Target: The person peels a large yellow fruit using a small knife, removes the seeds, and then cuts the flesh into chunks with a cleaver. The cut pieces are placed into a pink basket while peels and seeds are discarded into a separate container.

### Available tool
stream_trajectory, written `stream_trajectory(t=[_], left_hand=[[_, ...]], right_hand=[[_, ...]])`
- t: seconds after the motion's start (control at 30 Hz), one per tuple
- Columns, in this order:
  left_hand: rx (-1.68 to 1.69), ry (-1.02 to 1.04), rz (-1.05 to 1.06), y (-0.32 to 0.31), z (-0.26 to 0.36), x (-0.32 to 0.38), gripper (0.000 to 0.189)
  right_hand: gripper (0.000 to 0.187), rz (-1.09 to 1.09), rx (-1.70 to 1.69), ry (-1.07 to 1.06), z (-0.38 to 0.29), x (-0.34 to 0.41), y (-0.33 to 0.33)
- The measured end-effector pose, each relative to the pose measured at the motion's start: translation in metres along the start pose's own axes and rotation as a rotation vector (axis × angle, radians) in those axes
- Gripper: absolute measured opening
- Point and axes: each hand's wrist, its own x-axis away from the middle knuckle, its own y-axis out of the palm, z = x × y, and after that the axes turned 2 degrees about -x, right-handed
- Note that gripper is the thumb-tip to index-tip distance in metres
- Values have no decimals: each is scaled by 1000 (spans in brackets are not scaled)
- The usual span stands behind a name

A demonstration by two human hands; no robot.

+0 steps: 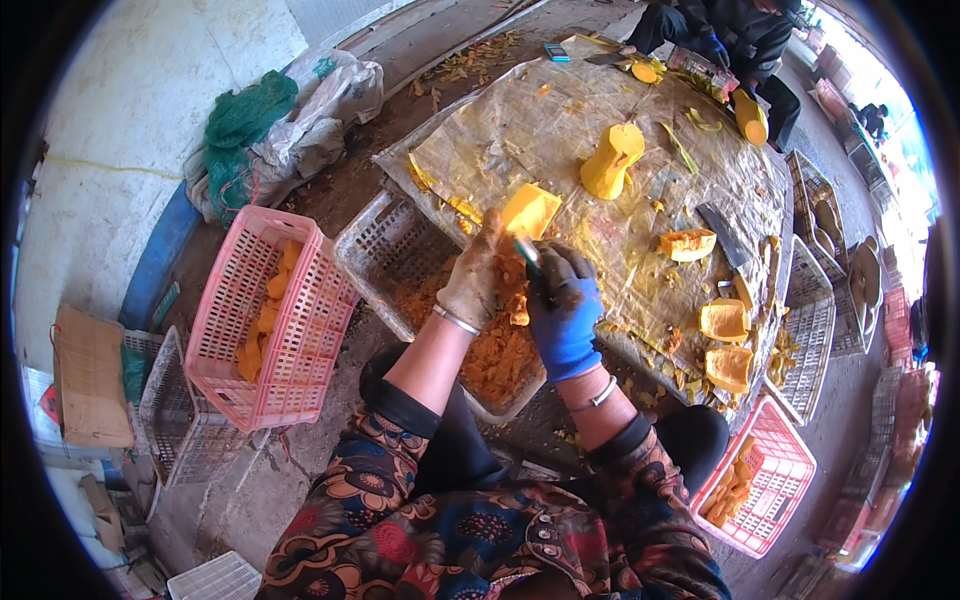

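My left hand [474,274], in a soiled pale glove, grips a peeled piece of pumpkin [531,211] over the near edge of the low table. My right hand [564,307], in a blue glove with dark, dirty fingers, is closed on a tool with a green handle [527,253]; its working end is hidden among orange pulp. Beneath both hands, a plastic crate [375,225] holds pumpkin pulp [499,360]. A peeled pumpkin neck [611,161] stands on the table. To the right lie a cut pumpkin piece [686,245], a broad-bladed knife [724,236] and two hollowed pieces [724,320].
A pink crate [274,315] with pumpkin pieces stands at left, another [754,476] at lower right. Across the sheet-covered table [510,120] sits a person [739,45] in dark clothes beside a pumpkin [750,118]. Sacks [315,105] lie at upper left; more crates [806,322] line the right.
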Motion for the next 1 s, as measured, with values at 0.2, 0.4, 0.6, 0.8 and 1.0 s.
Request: stream_trajectory(t=[0.2,0.4,0.6,0.8,1.0], left_hand=[[-134,30,-33,-2,7,4,73],[-128,0,-24,-5,8,-2,69],[-153,102,-90,-5,2,-7,72],[-179,194,-33,-5,1,-10,76],[-249,132,-76,-8,2,-13,78]], right_hand=[[26,-127,-62,-163,-3,2,-10],[25,-102,-66,-114,1,-7,-5],[30,-224,-140,-93,5,6,-20],[30,-210,-40,-130,11,-1,-15],[31,-185,-133,-178,7,9,-19]])
